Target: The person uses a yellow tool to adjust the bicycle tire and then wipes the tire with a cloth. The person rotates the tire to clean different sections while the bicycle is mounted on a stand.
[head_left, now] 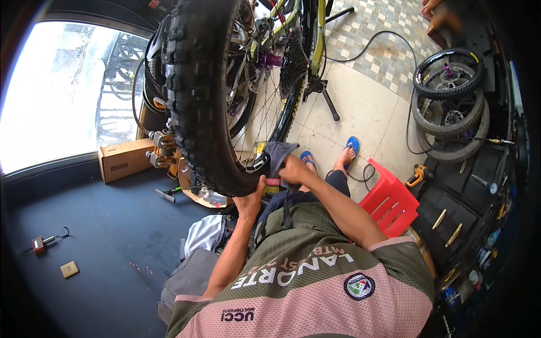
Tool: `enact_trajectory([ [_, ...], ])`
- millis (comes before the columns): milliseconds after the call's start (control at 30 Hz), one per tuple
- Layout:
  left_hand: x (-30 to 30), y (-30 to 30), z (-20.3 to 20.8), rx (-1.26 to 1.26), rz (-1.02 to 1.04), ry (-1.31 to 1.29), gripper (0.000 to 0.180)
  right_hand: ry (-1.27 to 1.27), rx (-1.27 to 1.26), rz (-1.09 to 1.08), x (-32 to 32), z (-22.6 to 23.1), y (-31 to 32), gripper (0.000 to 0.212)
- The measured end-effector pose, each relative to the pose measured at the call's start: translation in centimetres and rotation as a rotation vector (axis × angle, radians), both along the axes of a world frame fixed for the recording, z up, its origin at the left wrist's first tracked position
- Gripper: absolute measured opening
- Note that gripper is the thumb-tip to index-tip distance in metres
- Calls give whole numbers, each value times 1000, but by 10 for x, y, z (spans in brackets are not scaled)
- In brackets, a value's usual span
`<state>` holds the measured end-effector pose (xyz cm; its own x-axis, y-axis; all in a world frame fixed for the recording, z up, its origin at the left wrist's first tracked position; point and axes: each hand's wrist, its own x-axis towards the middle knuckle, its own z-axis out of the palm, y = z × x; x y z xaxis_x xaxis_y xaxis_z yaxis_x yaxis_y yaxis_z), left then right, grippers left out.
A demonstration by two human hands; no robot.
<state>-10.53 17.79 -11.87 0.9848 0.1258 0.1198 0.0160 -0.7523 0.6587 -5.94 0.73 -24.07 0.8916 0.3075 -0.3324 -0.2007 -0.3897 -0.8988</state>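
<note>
A bicycle wheel with a thick, knobby black tire [197, 96] stands upright before me, with spokes, a purple hub and a black cassette [294, 65] on the bike behind. My left hand [251, 204] grips the lower near part of the tire, its thumb up along the side and its other fingers partly hidden. A dark grey rag [278, 153] is bunched in my right hand [295, 170], against the rim's lower right side. Part of the yellow-green bike frame [319, 39] shows beyond the wheel.
At left, a cardboard box [125, 160] and a green-handled tool [167, 195] lie on a dark blue surface. To my right are a red plastic stool [390, 198], a yellow cordless drill [418, 176] and stacked wheels [451, 104]. A black cable [389, 32] crosses the tiles.
</note>
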Motion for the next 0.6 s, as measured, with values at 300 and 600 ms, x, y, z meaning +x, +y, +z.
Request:
enact_trajectory([
  [300,5,2,-2,232,-164,-95,43,-85,79,78,6,-17,-13,48],
  [600,3,11,-17,94,-163,70,30,32,-97,35,6,21,0,47],
])
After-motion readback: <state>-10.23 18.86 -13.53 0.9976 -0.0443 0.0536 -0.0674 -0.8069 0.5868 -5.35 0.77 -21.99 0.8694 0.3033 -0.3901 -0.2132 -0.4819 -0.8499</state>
